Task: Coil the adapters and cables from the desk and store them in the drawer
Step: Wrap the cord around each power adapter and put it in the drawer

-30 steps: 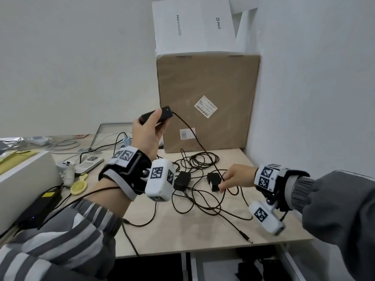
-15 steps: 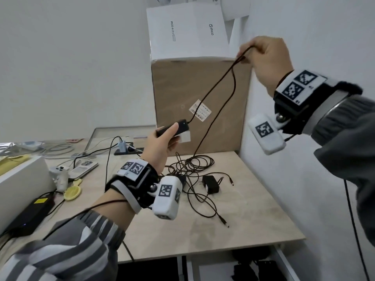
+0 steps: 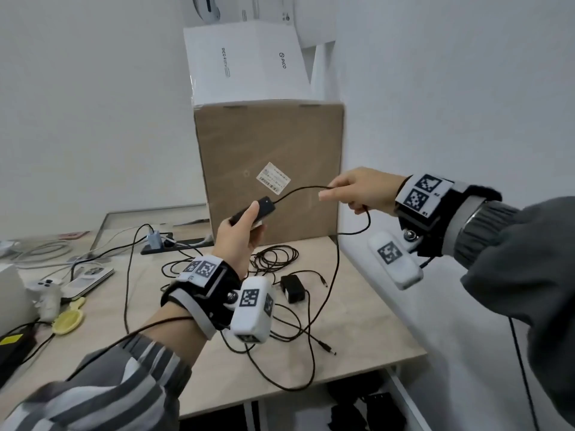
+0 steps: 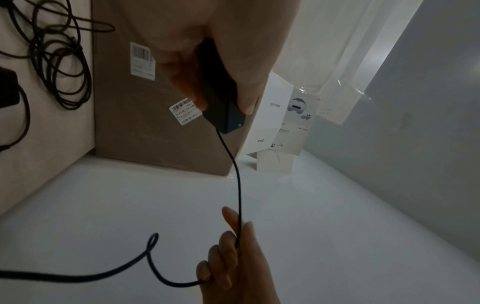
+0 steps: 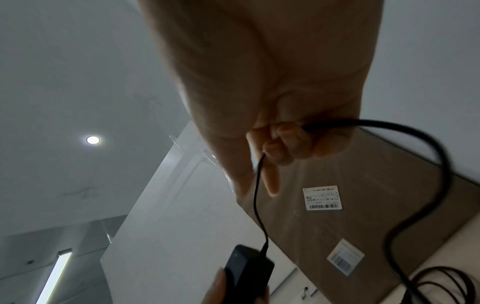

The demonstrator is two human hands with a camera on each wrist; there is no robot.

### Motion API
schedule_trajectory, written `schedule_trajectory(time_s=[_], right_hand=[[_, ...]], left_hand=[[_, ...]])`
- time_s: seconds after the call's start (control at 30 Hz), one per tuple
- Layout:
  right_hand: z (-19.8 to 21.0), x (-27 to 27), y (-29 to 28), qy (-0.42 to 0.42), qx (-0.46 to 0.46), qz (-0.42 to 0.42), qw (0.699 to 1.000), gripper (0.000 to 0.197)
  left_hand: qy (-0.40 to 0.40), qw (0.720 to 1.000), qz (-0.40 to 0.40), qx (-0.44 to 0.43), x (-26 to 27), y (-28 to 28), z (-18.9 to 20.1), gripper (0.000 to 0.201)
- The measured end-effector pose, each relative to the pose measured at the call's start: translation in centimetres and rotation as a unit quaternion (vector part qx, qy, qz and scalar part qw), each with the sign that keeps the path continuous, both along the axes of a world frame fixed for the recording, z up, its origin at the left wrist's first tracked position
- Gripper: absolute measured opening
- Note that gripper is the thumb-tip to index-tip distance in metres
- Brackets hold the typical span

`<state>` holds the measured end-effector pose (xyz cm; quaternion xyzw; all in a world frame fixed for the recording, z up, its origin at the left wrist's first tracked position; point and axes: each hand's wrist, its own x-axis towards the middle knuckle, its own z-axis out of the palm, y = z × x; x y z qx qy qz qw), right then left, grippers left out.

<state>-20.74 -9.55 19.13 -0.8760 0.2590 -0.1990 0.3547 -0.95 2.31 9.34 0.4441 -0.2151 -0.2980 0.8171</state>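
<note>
The left hand [image 3: 239, 234] has its grip wrapped round a black adapter [image 3: 253, 210], thumb along the top, holding it up in the air in front of the cardboard box [image 3: 270, 169], much where it was half a second ago. The right hand [image 3: 362, 191] is clamped on that adapter's cable [image 3: 298, 190], which runs in between thumb and forefinger and comes out under the curled lower fingers. Half a second back this hand was raised high, up by the white box [image 3: 245, 63], with the cable stretched in a long steep line; now it has dropped to about the adapter's level, out at 3 o'clock from it, and only a short arc of cable spans the two hands. Below the right hand the cable loops, falls to the surface [image 3: 357, 321] and curls past its near edge. At 6 o'clock from the raised adapter, a second black adapter [image 3: 292, 287] lies flat on the surface among loose leads, with a coiled cable [image 3: 275, 259] just behind it near the foot of the cardboard box. Off at 9 o'clock lie a power strip [image 3: 161, 244], a white controller [image 3: 46, 289] and a yellow brush [image 3: 68, 320].
</note>
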Motion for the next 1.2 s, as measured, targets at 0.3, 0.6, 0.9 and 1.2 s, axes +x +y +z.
schedule_trajectory(time_s=[0.3, 0.6, 0.9, 1.2], right_hand=[[-2.3, -0.4, -0.7, -0.045, -0.03, -0.101, 0.993, 0.034], [-7.3, -1.8, -1.7, -0.026, 0.062, -0.116, 0.991, 0.017], [-9.2, -1.7, -4.5, 0.029, 0.108, -0.191, 0.975, 0.033], [-13.1, -1.1, -1.9, 0.127, 0.119, -0.132, 0.976, 0.029]], left_hand=[[-0.134, 0.973, -0.132, 0.135, -5.2, -2.6, -0.6, 0.032], [0.05, 0.983, -0.142, 0.106, -7.1, -5.1, -2.9, 0.017], [-0.249, 0.934, -0.133, 0.221, -6.4, -4.2, -4.9, 0.041], [-0.488, 0.792, -0.185, 0.316, -9.1, -2.5, -6.9, 0.055]])
